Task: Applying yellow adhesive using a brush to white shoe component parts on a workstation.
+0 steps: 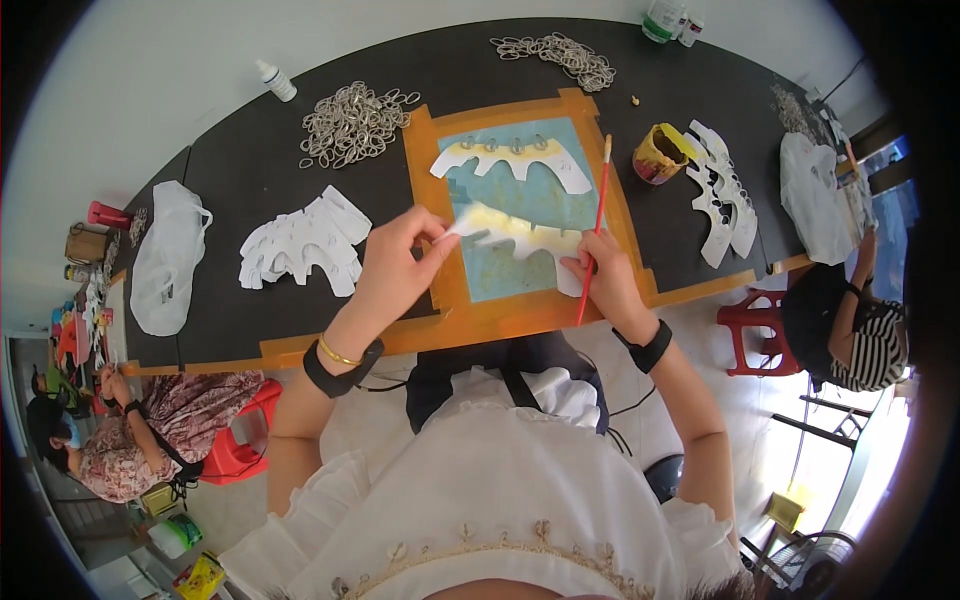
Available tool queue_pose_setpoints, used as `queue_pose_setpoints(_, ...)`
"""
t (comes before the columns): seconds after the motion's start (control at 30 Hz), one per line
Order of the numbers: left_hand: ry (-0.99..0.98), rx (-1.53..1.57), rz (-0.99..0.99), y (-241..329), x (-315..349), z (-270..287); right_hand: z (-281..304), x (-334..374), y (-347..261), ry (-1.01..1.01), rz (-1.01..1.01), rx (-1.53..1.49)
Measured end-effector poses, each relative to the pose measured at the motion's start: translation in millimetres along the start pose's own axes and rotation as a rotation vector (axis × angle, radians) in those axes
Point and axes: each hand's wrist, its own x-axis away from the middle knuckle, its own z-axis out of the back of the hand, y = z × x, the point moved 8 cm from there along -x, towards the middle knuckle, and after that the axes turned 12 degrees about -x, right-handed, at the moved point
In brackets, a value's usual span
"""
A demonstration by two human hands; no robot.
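My left hand (402, 262) pinches the left end of a white scalloped cut-out piece (530, 238), which carries yellow along its upper edge. At its other end my right hand (610, 276) grips a red-handled paintbrush (601, 195), bristles pointing away from me, with fingers also against the piece. Beneath lies a blue sheet (490, 283) bordered with brown tape (425, 150). A second scalloped piece (575, 178), yellow-edged with metal rings along it, rests on the sheet's far part. To the right stands a yellow-smeared tin (660, 160).
White cut-outs lie in a stack (305, 240) at left and as more pieces (742, 215) at right. Two heaps of metal rings (350, 125) (560, 58) sit farther back. Plastic bags (170, 260) (808, 195) flank the black table (235, 150). Other people sit at both sides.
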Motion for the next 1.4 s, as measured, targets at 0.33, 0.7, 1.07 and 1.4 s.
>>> queue_pose_setpoints(0.33,-0.063,0.079,0.275,-78.7,-35.4,-35.3,15.2,-86.5,-7.9,-0.184,0.029,0.041)
queue_pose_setpoints(0.7,-0.161,-0.375,-0.002,-37.2,-27.6,-32.8,26.6,-85.2,-27.4,-0.070,0.242,0.289)
queue_pose_setpoints(1.07,-0.536,-0.183,-0.306,61.4,-97.8,-31.5,68.2,-129.2,-20.4,0.320,0.518,0.211)
queue_pose_setpoints(1.4,-0.377,-0.494,-0.200,22.2,-297.2,-168.2,74.3,-112.4,-7.6,0.411,0.273,-0.002)
